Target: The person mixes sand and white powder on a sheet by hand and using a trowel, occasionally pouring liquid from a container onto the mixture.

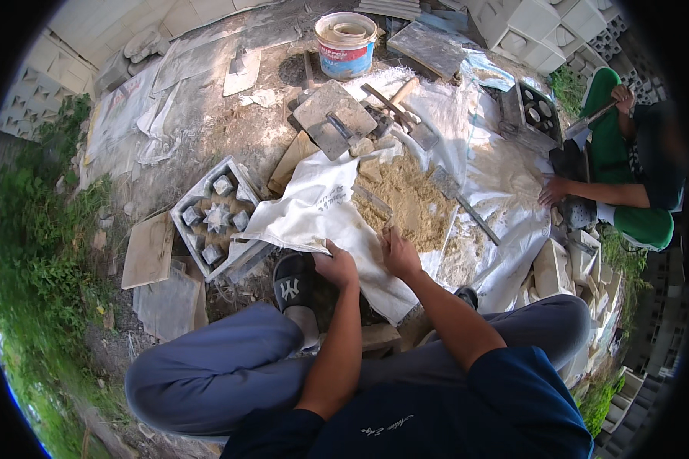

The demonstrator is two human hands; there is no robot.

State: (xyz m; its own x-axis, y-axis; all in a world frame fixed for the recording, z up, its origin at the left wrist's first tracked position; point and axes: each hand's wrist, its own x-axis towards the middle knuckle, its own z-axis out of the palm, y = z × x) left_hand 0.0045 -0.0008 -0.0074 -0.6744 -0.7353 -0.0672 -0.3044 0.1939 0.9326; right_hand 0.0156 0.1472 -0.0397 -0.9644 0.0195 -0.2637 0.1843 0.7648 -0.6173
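My left hand is closed at the near edge of a white woven sack, which spreads out under a heap of damp sand-coloured mix. To its right, my right hand is closed around the near end of a narrow flat trowel-like tool; its far part lies against the mix. Fingers hide the tool's grip. Left of the sack, a square mould with a star-shaped centre and small blocks rests tilted. A long-handled trowel lies across the right side of the heap.
A paint bucket stands at the back. A square plate with a handle and a hammer lie beyond the heap. At right, a co-worker's hand is near a dark mould. Flat boards lean at left.
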